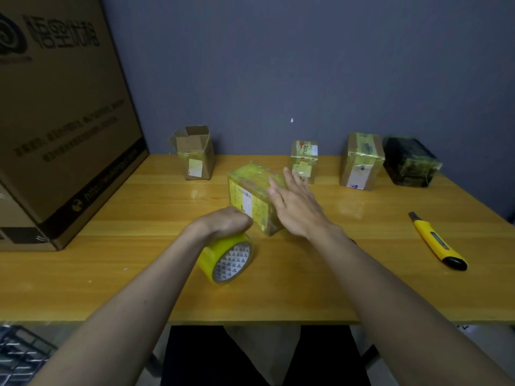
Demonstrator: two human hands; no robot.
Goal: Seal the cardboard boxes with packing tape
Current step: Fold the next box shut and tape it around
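While the left hand (227, 221) curls over the top of the yellow tape roll (227, 259), gripping it just short of the box, the right hand (292, 203) lies flat with fingers straight along the tape-wrapped box (252, 197), pressing its near side. That box sits on the surface (306, 274) directly ahead of both hands, touching the right palm. Whether a strip runs from roll to box cannot be told. The risk now: the light box could skid or tip away under that sideways press, wrinkling the tape. Off to the right of the right hand waits the yellow cutter (437, 242), well apart. Beyond the left hand, an open-flapped box (195, 153) looks unsealed.
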